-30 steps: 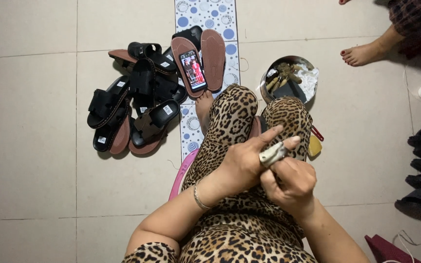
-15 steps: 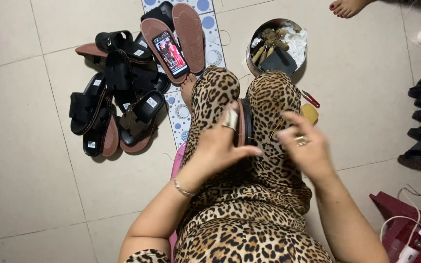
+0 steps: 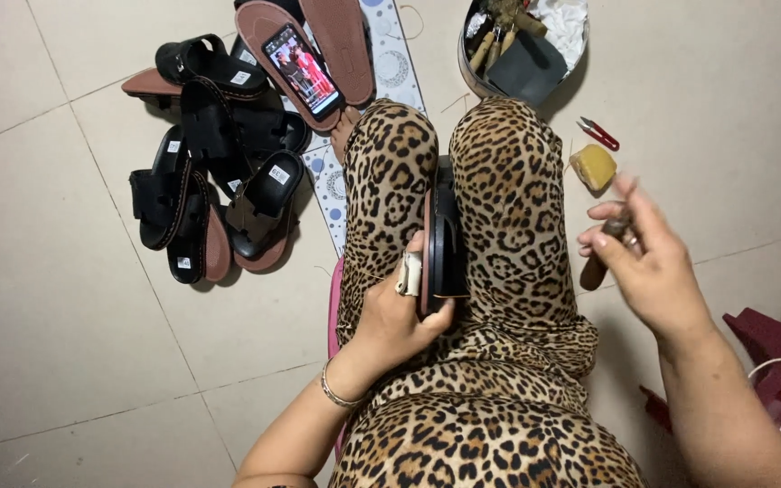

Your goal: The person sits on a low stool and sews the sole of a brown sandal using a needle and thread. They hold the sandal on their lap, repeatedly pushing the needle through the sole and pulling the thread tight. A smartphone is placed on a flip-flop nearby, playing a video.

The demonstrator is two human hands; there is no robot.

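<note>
We have the dark sandal (image 3: 445,237) standing on its edge, wedged between our 2 leopard-print knees (image 3: 508,190), and to do this step well we judge the sandal must stay pinched there, upright and steady, while the tool comes to it from the right. Our left hand (image 3: 397,312) rests at the near end of the sandal, fingers curled and clamped on its sole, the thumb wrapped in pale tape (image 3: 409,274). Our right hand (image 3: 648,262) hangs off to the right, apart from the sandal, wrist bent, fingers drawn together around a small brown-handled tool (image 3: 600,262); its tip is too blurred to make out. Far right on the tiled floor (image 3: 56,343) lie a yellow lump (image 3: 595,166) and red snips (image 3: 597,133), beside a round tin (image 3: 522,50). Far left sits a heap of black sandals (image 3: 219,194), with a phone (image 3: 303,70) lying on a brown sole (image 3: 268,36).
</note>
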